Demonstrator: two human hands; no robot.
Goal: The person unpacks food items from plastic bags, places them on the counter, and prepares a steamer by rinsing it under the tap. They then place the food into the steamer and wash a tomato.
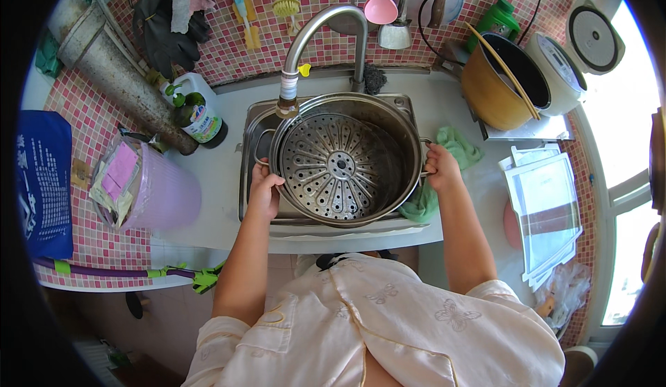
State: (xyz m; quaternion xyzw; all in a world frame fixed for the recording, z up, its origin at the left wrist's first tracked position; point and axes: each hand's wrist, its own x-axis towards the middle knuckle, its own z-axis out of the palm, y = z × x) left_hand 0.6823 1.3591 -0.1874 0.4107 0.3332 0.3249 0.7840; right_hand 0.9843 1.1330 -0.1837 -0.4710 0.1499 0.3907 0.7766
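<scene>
A large stainless steel steamer pot (400, 152) with a perforated base (341, 199) rests over the metal sink (253, 179). My left hand (265, 189) grips its left side below the loop handle, thumb on the rim. On the opposite side, my right hand (442, 166) holds the right loop handle. The curved steel faucet (325, 15) reaches over the pot's back left rim, and a thin trickle seems to leave its spout. A green cloth (421, 203) lies beside the pot near my right hand, partly hidden by my wrist.
Left stand a green soap bottle (203, 121) and a lilac bin (169, 186). A yellow pot (489, 85) with chopsticks across it and a rice cooker (556, 72) occupy the back right. Clear trays (546, 210) lean at right. Utensils, including a pink ladle (381, 7), hang behind.
</scene>
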